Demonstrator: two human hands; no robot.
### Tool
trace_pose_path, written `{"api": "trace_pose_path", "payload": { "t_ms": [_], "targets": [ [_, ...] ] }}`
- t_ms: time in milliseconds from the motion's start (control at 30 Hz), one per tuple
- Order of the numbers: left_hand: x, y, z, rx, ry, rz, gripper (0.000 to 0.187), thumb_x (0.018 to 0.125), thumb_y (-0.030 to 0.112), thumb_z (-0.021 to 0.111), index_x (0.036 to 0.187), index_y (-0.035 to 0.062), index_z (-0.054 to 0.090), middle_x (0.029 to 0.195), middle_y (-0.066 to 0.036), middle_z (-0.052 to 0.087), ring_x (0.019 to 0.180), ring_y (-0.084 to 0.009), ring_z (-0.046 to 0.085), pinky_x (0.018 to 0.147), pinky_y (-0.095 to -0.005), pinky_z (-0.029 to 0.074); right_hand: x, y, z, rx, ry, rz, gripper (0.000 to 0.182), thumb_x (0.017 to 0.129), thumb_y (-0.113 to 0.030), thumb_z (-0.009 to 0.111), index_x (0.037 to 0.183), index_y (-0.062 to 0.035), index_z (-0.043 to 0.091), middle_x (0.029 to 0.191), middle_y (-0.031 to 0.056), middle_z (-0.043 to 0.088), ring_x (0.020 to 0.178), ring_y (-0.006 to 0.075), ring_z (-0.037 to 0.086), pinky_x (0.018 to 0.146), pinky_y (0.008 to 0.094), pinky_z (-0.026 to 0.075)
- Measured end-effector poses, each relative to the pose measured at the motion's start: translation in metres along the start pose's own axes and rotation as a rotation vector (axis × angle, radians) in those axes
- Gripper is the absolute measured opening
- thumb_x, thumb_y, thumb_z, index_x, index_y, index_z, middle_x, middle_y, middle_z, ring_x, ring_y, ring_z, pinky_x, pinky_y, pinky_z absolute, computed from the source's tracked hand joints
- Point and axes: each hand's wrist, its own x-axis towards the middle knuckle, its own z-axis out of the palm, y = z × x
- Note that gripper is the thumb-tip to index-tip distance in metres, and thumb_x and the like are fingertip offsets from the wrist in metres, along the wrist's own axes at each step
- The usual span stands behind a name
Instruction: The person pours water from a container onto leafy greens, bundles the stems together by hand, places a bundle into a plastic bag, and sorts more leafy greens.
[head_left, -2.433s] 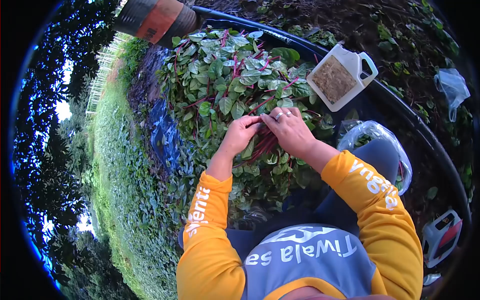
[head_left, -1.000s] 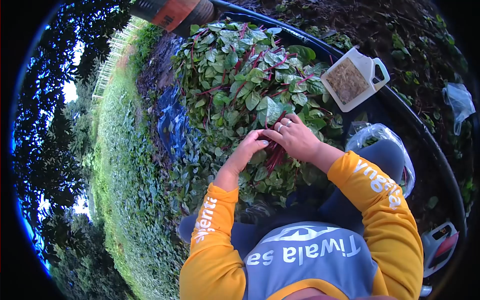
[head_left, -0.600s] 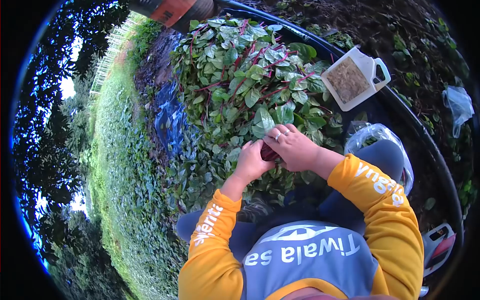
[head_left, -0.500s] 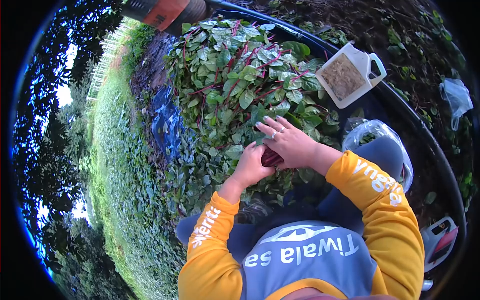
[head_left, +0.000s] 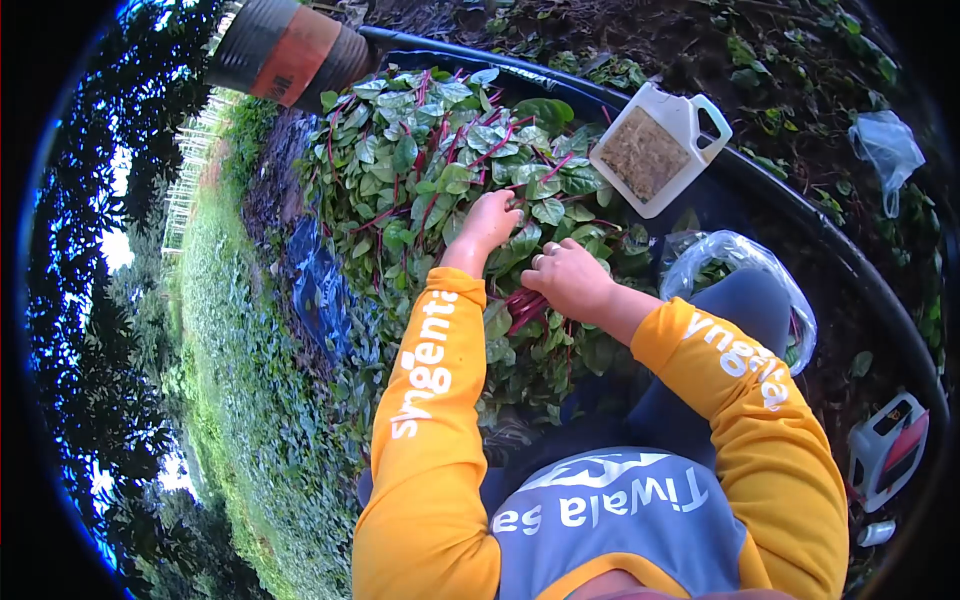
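Note:
A large heap of leafy greens with red stems lies in front of me. My right hand, with a ring on a finger, is closed round a bunch of red stems at the near side of the heap. Further forward and to the left, my left hand reaches onto the leaves with its fingers bent together at a stem; whatever is between the fingertips is too small to make out.
A cut white jug sits right of the heap, a clear plastic bag by my knee. A rusty can stands at the upper left. Another jug and a plastic bag lie at the right.
My left hand has left the bundle and moved forward onto the heap. My right hand keeps the stems, its fingers now curled round them. The view has shifted slightly.

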Motion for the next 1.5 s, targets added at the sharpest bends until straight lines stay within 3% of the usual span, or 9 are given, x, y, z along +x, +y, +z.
{"api": "trace_pose_path", "payload": {
  "t_ms": [133, 167, 233, 367, 467, 533, 800, 1000, 1500],
  "targets": [
    [0.007, -0.003, -0.020, -0.179, -0.103, -0.025, 0.033, 0.088, 0.015, 0.070, 0.119, 0.0034, 0.072, 0.109, -0.019, 0.074, 0.099, -0.0291, 0.072, 0.092, -0.0368, 0.053, -0.002, 0.001, -0.008, 0.064, -0.004, 0.021, 0.009, 0.084, -0.015, 0.062, 0.091, -0.0129, 0.067, 0.109, 0.0097, 0.066, 0.107, 0.0271, 0.063, 0.093, 0.0431, 0.047],
    [0.000, -0.005, -0.034, -0.241, -0.088, -0.034, 0.031, 0.089, 0.010, 0.071, 0.119, 0.0022, 0.073, 0.105, -0.005, 0.075, 0.093, -0.0100, 0.066, 0.085, -0.0276, 0.051, -0.004, 0.001, -0.008, 0.071, -0.005, 0.017, 0.009, 0.084, -0.015, 0.062, 0.091, -0.0129, 0.067, 0.109, 0.0097, 0.066, 0.107, 0.0271, 0.063, 0.093, 0.0431, 0.047],
    [-0.024, -0.018, -0.064, -0.477, -0.117, -0.111, 0.030, 0.091, 0.006, 0.069, 0.120, -0.0003, 0.071, 0.109, -0.003, 0.074, 0.095, -0.0097, 0.066, 0.087, -0.0263, 0.051, -0.004, 0.002, -0.011, 0.151, 0.070, -0.023, 0.010, 0.083, -0.013, 0.063, 0.091, -0.0117, 0.069, 0.141, 0.0164, 0.053, 0.129, 0.0317, 0.053, 0.109, 0.0460, 0.041],
    [-0.092, -0.053, -0.086, -0.813, -0.149, -0.178, 0.029, 0.093, 0.003, 0.068, 0.122, -0.0002, 0.071, 0.113, -0.002, 0.072, 0.098, -0.0093, 0.064, 0.088, -0.0239, 0.049, 0.000, -0.003, -0.015, 0.089, 0.197, -0.124, 0.011, 0.080, -0.012, 0.066, 0.090, -0.0104, 0.070, 0.164, 0.0169, 0.026, 0.152, 0.0368, 0.026, 0.123, 0.0516, 0.025],
    [-0.135, -0.080, -0.074, -0.783, -0.231, -0.056, 0.027, 0.093, 0.003, 0.068, 0.120, 0.0006, 0.071, 0.111, 0.002, 0.066, 0.102, -0.0094, 0.061, 0.093, -0.0243, 0.045, 0.004, -0.008, -0.013, 0.051, 0.263, -0.143, 0.009, 0.080, -0.011, 0.066, 0.088, -0.0102, 0.069, 0.162, 0.0161, 0.029, 0.151, 0.0368, 0.027, 0.123, 0.0543, 0.024],
    [-0.160, -0.089, -0.063, -0.831, -0.241, -0.100, 0.028, 0.093, 0.005, 0.069, 0.121, 0.0011, 0.071, 0.110, 0.002, 0.064, 0.106, -0.0097, 0.059, 0.096, -0.0249, 0.043, 0.008, -0.013, -0.009, 0.006, 0.266, -0.099, 0.016, 0.079, -0.011, 0.067, 0.095, -0.0113, 0.067, 0.137, 0.0100, 0.053, 0.138, 0.0312, 0.044, 0.123, 0.0532, 0.025],
    [-0.202, -0.056, -0.040, -1.081, -0.058, -0.194, 0.039, 0.100, 0.027, 0.064, 0.130, 0.0025, 0.065, 0.120, -0.001, 0.066, 0.111, -0.0128, 0.060, 0.102, -0.0291, 0.043, 0.017, -0.034, 0.001, -0.080, 0.104, -0.163, 0.013, 0.084, -0.014, 0.060, 0.096, -0.0137, 0.066, 0.104, 0.0036, 0.060, 0.102, 0.0221, 0.058, 0.085, 0.0376, 0.044],
    [-0.204, -0.041, -0.007, -0.520, 0.301, 0.002, 0.026, 0.092, 0.010, 0.071, 0.117, 0.0049, 0.073, 0.105, -0.006, 0.071, 0.099, -0.0165, 0.065, 0.090, -0.0290, 0.049, 0.026, -0.052, 0.015, -0.047, 0.061, -0.245, 0.014, 0.079, -0.014, 0.065, 0.093, -0.0111, 0.064, 0.103, 0.0053, 0.061, 0.101, 0.0250, 0.059, 0.086, 0.0387, 0.045],
    [-0.195, -0.050, -0.040, 0.466, 0.386, 0.117, 0.011, 0.076, 0.009, 0.062, 0.073, 0.0113, 0.073, 0.084, -0.010, 0.062, 0.085, -0.0316, 0.063, 0.072, -0.0431, 0.054, 0.038, -0.075, 0.018, -0.044, -0.130, -0.319, 0.012, 0.083, -0.016, 0.062, 0.093, -0.0114, 0.068, 0.098, 0.0052, 0.067, 0.102, 0.0222, 0.063, 0.091, 0.0366, 0.048]
  ]
}}
